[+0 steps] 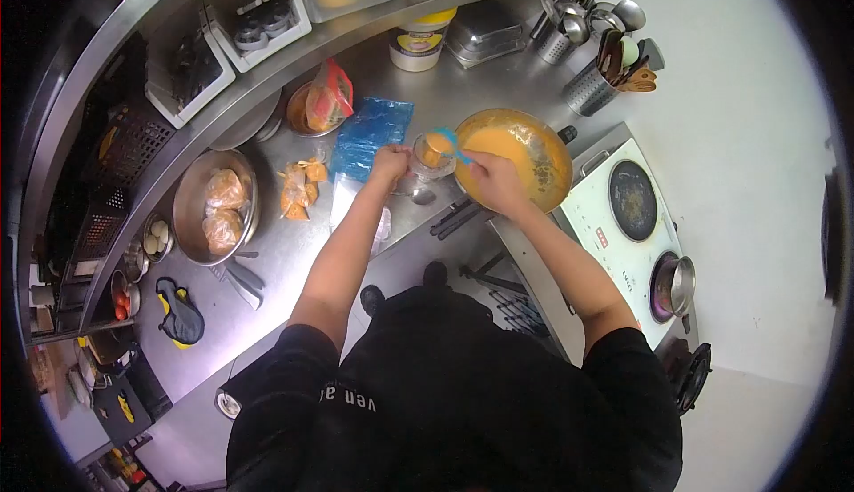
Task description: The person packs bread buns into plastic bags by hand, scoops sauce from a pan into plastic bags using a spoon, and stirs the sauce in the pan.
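Orange sauce fills much of a wide pan on the steel counter. My right hand is closed on a blue spatula, whose head lies over a clear plastic bag with orange sauce in it, left of the pan. My left hand pinches the bag's left edge. Below the bag rests a metal spoon. A blue plastic sheet lies behind my left hand, and several small filled orange bags are further left.
A metal bowl with wrapped portions, a knife and a black-yellow glove are at the left. A white tub and utensil holders stand at the back. The cooktop is at the right.
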Demonstrator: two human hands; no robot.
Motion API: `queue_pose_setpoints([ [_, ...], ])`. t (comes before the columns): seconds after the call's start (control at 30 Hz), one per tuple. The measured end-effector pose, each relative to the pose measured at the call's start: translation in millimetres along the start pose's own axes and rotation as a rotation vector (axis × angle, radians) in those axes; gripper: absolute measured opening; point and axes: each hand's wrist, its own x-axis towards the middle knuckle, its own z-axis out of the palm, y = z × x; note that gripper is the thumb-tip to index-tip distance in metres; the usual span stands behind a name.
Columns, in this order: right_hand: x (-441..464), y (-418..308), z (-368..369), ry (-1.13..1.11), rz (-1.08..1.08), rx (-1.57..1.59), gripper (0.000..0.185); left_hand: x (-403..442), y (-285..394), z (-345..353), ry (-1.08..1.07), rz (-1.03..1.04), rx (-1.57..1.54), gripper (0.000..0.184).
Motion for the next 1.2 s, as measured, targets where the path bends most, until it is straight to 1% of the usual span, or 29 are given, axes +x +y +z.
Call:
queue_pose_setpoints([
  [0.07, 2, -1, -4, -0.032, 0.553, 0.812, 0.03, -2, 7, -2, 0.016, 0.015, -0.012, 0.015],
  [0.1, -6, 6, -11, -0.038, 0.567, 0.801, 0.03, -9, 4, 6, 0.008, 0.003, -0.021, 0.015],
  [0.17, -10, 26, -17, 0.0, 0.704, 0.925, 0.032, -11, 10, 6, 0.082, 0.09, 0.06, 0.014],
  [0.2, -15, 36, -18, 0.005, 0.704, 0.927, 0.032, -8, 10, 4, 0.08, 0.093, 0.063, 0.014],
  [0.27, -25, 55, -14, 0.014, 0.494, 0.242, 0.031, 2, 7, 4, 0.12, 0.223, 0.207, 0.014],
  [0.3, -28, 59, -10, 0.019, 0.501, 0.241, 0.031, 0, 10, 4, 0.112, 0.225, 0.21, 0.014],
  [0.37, -31, 69, -3, -0.224, 0.562, -0.066, 0.037, -3, 18, 6, 0.167, 0.428, 0.445, 0.012],
  [0.4, -34, 74, 5, -0.217, 0.572, -0.064, 0.037, -13, 27, 8, 0.156, 0.432, 0.449, 0.012],
  [0.47, -38, 83, 19, -0.267, 0.542, -0.074, 0.033, -38, 47, 12, 0.202, 0.557, 0.558, 0.011],
  [0.5, -38, 81, 19, -0.259, 0.553, -0.072, 0.033, -42, 51, 13, 0.19, 0.562, 0.561, 0.011],
  [0.57, -40, 78, 19, -0.368, 0.521, -0.157, 0.03, -48, 57, 14, 0.173, 0.589, 0.579, 0.01],
  [0.6, -42, 82, 20, -0.364, 0.529, -0.154, 0.03, -49, 57, 15, 0.164, 0.592, 0.583, 0.01],
  [0.67, -44, 87, 25, -0.365, 0.509, -0.248, 0.025, -50, 58, 15, 0.176, 0.643, 0.57, 0.01],
  [0.8, -40, 63, 0, -0.42, 0.481, -0.333, 0.023, -47, 53, 11, 0.157, 0.646, 0.556, 0.011],
  [0.87, -37, 59, -5, -0.391, 0.6, -0.279, 0.021, -41, 49, 7, 0.083, 0.678, 0.631, 0.011],
  [0.9, -32, 49, -10, -0.391, 0.599, -0.276, 0.021, -40, 52, 8, 0.083, 0.677, 0.634, 0.011],
  [0.97, -15, 16, -18, -0.163, 0.403, -0.115, 0.027, -41, 60, 12, -0.012, 0.507, 0.469, 0.014],
  [1.0, -6, 1, -17, -0.118, 0.281, -0.079, 0.034, -41, 60, 12, -0.022, 0.507, 0.476, 0.014],
  [1.03, 5, -13, -13, -0.069, 0.165, -0.047, 0.042, -40, 62, 13, -0.033, 0.619, 0.494, 0.013],
  [1.07, 15, -13, 4, -0.114, 0.188, -0.019, 0.071, -39, 66, 17, -0.055, 0.735, 0.506, 0.013],
  [1.1, 17, -31, -4, -0.125, 0.111, -0.073, 0.097, -45, 75, 20, -0.064, 0.73, 0.5, 0.012],
  [1.13, 25, -22, 17, -0.071, 0.107, -0.076, 0.111, -54, 85, 22, -0.094, 0.729, 0.493, 0.011],
  [1.17, 33, -21, 28, 0.022, 0.149, -0.068, 0.11, -52, 88, 23, -0.09, 0.747, 0.46, 0.01],
  [1.2, 36, -30, 19, -0.018, 0.275, 0.001, 0.099, -73, 105, 26, -0.129, 0.709, 0.376, 0.009],
])
